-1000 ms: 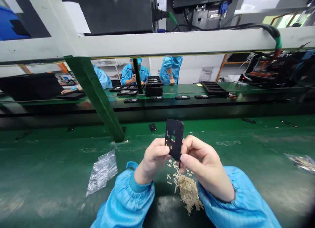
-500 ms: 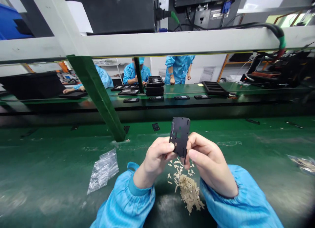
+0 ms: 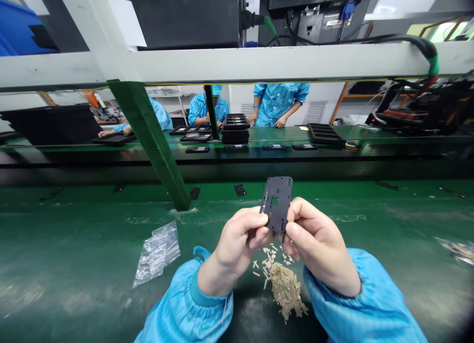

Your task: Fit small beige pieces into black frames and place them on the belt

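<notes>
A thin black plastic housing panel (image 3: pixel 278 200), with rectangular cut-outs and small holes, is held tilted above the table. My left hand (image 3: pixel 239 244) grips its lower left corner, thumb on the face. At the lower right edge my right hand (image 3: pixel 318 242) is closed, thumb and fingertips pinching the panel's side. A small dark strip (image 3: pixel 284 238) sticks out below that corner, partly hidden by the fingers. Beneath both hands lies a pile of small beige pieces (image 3: pixel 287 288), with several more scattered behind it.
Clear plastic bags (image 3: pixel 157 254) lie on the green table (image 3: pixel 92 264) to the left. Another bag with pieces (image 3: pixel 457 249) is at far right. A green-wrapped post (image 3: pixel 151 145) rises behind. Beyond, black devices (image 3: pixel 273 147) line a raised ledge, and people in blue (image 3: pixel 279 106) are across from me.
Both hands and the panel have shifted slightly right in view, and the panel's tilt has changed a little. The standing person across has moved their arms outward.
</notes>
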Tool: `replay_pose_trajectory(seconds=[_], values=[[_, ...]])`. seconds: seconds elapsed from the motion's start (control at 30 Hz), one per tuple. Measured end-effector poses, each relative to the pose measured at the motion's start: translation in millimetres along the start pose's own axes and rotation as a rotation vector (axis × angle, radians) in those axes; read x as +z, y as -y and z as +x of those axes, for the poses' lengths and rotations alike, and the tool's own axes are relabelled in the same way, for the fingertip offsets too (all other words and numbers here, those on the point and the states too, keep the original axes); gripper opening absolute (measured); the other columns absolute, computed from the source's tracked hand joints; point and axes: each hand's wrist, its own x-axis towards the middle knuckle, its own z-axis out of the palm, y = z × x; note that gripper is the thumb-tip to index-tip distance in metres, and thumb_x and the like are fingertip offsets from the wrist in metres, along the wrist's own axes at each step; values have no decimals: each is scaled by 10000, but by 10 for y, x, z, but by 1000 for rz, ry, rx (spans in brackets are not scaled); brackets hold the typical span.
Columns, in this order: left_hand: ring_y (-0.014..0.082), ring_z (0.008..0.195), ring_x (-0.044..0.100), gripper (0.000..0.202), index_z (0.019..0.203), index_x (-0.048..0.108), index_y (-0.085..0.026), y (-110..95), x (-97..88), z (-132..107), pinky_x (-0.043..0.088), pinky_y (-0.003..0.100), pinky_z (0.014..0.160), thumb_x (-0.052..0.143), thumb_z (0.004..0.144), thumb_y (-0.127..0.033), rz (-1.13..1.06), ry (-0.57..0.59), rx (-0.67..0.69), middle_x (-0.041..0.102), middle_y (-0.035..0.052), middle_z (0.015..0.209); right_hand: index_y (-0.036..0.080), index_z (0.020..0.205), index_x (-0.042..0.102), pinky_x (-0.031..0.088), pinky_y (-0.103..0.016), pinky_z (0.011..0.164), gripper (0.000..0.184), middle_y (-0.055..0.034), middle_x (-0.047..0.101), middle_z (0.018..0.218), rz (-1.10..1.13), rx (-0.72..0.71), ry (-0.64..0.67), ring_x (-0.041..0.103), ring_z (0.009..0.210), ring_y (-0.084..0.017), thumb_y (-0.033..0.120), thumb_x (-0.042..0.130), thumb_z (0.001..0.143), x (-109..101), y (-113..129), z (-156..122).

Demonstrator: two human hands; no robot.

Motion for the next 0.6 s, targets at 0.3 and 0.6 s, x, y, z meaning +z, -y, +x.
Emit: replay_pose_trajectory(seconds=[0.3, 0.6], values=[[65, 405, 273, 390, 412, 385, -164, 15, 67, -44, 197, 264, 481, 483, 770, -283, -76, -43, -5, 301, -45, 389, 192, 737, 486, 325, -175, 399, 216, 43, 496, 559, -108, -87, -56, 404, 438, -57, 338, 606, 841, 22, 24, 20], [67, 398, 267, 391, 425, 403, -159, 28, 103, -83, 181, 262, 476, 462, 804, -232, -155, -44, -10, 300, -49, 382, 197, 718, 476, 333, -186, 380, 192, 42, 459, 587, -306, -246, -100, 411, 438, -64, 287, 602, 831, 39, 60, 31]])
